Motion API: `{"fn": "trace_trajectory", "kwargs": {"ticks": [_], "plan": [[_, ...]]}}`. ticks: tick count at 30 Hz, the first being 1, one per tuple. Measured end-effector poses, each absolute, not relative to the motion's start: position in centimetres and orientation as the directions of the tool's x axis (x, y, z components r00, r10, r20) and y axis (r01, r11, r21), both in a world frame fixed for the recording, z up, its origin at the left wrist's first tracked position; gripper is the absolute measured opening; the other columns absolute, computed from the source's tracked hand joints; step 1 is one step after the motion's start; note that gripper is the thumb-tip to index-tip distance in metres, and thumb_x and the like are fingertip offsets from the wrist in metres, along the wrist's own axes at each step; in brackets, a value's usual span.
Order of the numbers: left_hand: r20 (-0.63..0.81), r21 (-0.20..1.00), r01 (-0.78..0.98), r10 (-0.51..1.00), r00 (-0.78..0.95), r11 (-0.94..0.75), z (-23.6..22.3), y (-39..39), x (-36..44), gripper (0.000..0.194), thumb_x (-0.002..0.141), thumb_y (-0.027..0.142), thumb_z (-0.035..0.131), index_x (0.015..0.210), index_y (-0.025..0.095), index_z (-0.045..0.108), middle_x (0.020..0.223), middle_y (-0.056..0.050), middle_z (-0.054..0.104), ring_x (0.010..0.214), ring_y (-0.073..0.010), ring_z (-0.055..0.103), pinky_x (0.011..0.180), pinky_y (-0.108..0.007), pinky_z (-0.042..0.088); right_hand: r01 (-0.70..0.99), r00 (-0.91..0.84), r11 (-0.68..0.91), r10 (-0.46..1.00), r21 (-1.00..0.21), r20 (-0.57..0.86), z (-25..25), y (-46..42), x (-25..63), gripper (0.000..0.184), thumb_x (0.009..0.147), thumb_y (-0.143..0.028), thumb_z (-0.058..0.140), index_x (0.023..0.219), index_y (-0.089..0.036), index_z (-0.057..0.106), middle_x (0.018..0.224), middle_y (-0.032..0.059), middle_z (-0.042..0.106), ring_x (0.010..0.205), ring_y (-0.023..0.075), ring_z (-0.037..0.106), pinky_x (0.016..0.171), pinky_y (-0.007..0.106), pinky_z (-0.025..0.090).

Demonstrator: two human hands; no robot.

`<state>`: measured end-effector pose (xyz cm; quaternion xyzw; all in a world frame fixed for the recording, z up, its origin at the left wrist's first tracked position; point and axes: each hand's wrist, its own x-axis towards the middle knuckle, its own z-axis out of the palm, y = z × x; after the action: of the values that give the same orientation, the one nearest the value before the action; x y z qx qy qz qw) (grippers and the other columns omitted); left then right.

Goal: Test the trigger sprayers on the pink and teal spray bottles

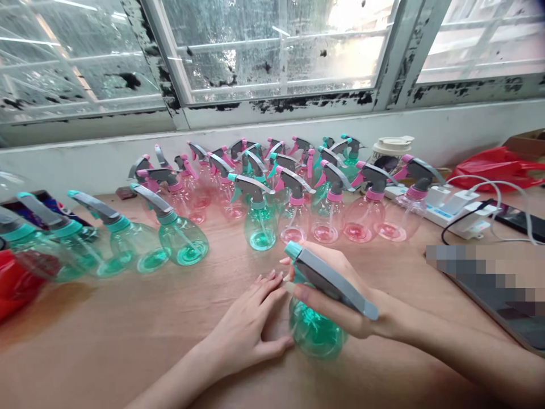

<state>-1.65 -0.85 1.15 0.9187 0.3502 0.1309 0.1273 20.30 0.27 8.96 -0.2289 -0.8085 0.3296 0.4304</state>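
Near the front middle of the table stands a green spray bottle (319, 335) with a grey and turquoise trigger head. My right hand (340, 284) is wrapped round its neck just below the head, thumb on the near side. The head's nozzle points to the upper left. My left hand (255, 318) lies flat on the wood, palm down with fingers stretched out, holding nothing. Its thumb tip comes close to the bottle's base; whether they touch I cannot tell. Just beyond my hands is another green spray bottle (260, 221), upright beside a pink one (293, 218).
Several pink and green spray bottles crowd the back of the table (179, 318); several green ones (183, 238) line the left. At right are a power strip (460, 218) with cables, a lidded paper cup (389, 150), a red bag (498, 170) and a dark, partly blurred flat device (481, 301).
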Motion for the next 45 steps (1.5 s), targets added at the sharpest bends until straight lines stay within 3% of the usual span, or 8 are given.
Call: {"fn": "trace_trajectory", "kwargs": {"ticks": [3, 5, 9, 15, 24, 31, 40, 45], "plan": [[0.142, 0.318, 0.614, 0.677, 0.722, -0.722, 1.21, -0.83, -1.59, 0.073, 0.086, 0.044, 0.066, 0.147, 0.019, 0.035, 0.150, -0.016, 0.042, 0.137, -0.0370, 0.039, 0.109, -0.055, 0.036, 0.074, -0.526, 0.693, 0.638, -0.717, 0.562, 8.98, 0.29, 20.29, 0.005, 0.085, -0.019, 0.051, 0.081, -0.017, 0.048, 0.074, 0.0001, 0.047, 0.063, 0.0127, 0.044, 0.059, 0.029, 0.040], [0.142, 0.313, 0.616, 0.677, 0.723, -0.723, 1.26, -0.86, -1.58, 0.072, 0.086, 0.044, 0.066, 0.146, 0.018, 0.036, 0.151, -0.017, 0.040, 0.139, -0.0373, 0.037, 0.110, -0.055, 0.035, 0.057, -0.505, 0.676, 0.654, -0.735, 0.563, 8.92, 0.26, 20.23, 0.004, 0.085, -0.018, 0.053, 0.085, -0.016, 0.050, 0.078, 0.0023, 0.051, 0.067, 0.0139, 0.050, 0.063, 0.030, 0.043], [0.149, 0.304, 0.617, 0.676, 0.722, -0.726, 1.26, -0.89, -1.61, 0.073, 0.086, 0.046, 0.066, 0.147, 0.019, 0.035, 0.152, -0.017, 0.039, 0.140, -0.0372, 0.035, 0.111, -0.056, 0.033, 0.034, -0.459, 0.627, 0.702, -0.778, 0.545, 8.60, 0.16, 20.15, 0.020, 0.083, -0.017, 0.059, 0.101, -0.013, 0.052, 0.088, 0.0060, 0.058, 0.074, 0.0157, 0.060, 0.067, 0.029, 0.050], [0.129, 0.272, 0.614, 0.661, 0.739, -0.741, 1.08, -0.72, -1.76, 0.072, 0.087, 0.048, 0.066, 0.145, 0.016, 0.039, 0.150, -0.019, 0.042, 0.141, -0.0374, 0.033, 0.111, -0.058, 0.032, 0.068, -0.451, 0.646, 0.700, -0.760, 0.554, 8.47, -0.04, 20.34, 0.020, 0.082, -0.016, 0.059, 0.101, -0.013, 0.054, 0.087, 0.0068, 0.062, 0.078, 0.0167, 0.064, 0.067, 0.027, 0.053], [0.107, 0.279, 0.618, 0.663, 0.741, -0.735, 1.15, -0.80, -1.82, 0.072, 0.088, 0.049, 0.064, 0.148, 0.018, 0.037, 0.151, -0.017, 0.040, 0.139, -0.0370, 0.036, 0.112, -0.057, 0.030, 0.060, -0.464, 0.603, 0.722, -0.795, 0.513, 8.27, -0.10, 20.47, 0.025, 0.084, -0.019, 0.059, 0.108, -0.017, 0.054, 0.092, 0.0047, 0.064, 0.070, 0.0131, 0.062, 0.064, 0.026, 0.055], [0.120, 0.288, 0.617, 0.667, 0.736, -0.733, 1.34, -0.81, -1.71, 0.069, 0.087, 0.046, 0.066, 0.146, 0.018, 0.041, 0.151, -0.017, 0.041, 0.138, -0.0370, 0.038, 0.112, -0.058, 0.029, 0.065, -0.478, 0.607, 0.716, -0.792, 0.509, 8.50, -0.20, 20.46, 0.024, 0.084, -0.019, 0.059, 0.107, -0.016, 0.053, 0.087, 0.0038, 0.061, 0.072, 0.0148, 0.062, 0.065, 0.027, 0.055], [0.113, 0.274, 0.619, 0.664, 0.739, -0.736, 1.15, -0.75, -1.83, 0.070, 0.087, 0.045, 0.065, 0.145, 0.015, 0.041, 0.151, -0.018, 0.040, 0.140, -0.0361, 0.035, 0.112, -0.056, 0.031, 0.069, -0.476, 0.600, 0.722, -0.797, 0.502, 8.45, -0.35, 20.44, 0.031, 0.085, -0.019, 0.058, 0.115, -0.013, 0.053, 0.096, 0.0078, 0.063, 0.075, 0.0158, 0.065, 0.068, 0.029, 0.056], [0.102, 0.291, 0.617, 0.664, 0.740, -0.732, 1.32, -0.79, -1.88, 0.071, 0.088, 0.048, 0.065, 0.146, 0.016, 0.041, 0.151, -0.018, 0.041, 0.140, -0.0369, 0.035, 0.112, -0.057, 0.030, 0.068, -0.490, 0.577, 0.730, -0.814, 0.477, 8.52, -0.07, 20.56, 0.024, 0.086, -0.019, 0.059, 0.108, -0.017, 0.054, 0.095, 0.0063, 0.063, 0.083, 0.0170, 0.065, 0.070, 0.028, 0.055]]}}
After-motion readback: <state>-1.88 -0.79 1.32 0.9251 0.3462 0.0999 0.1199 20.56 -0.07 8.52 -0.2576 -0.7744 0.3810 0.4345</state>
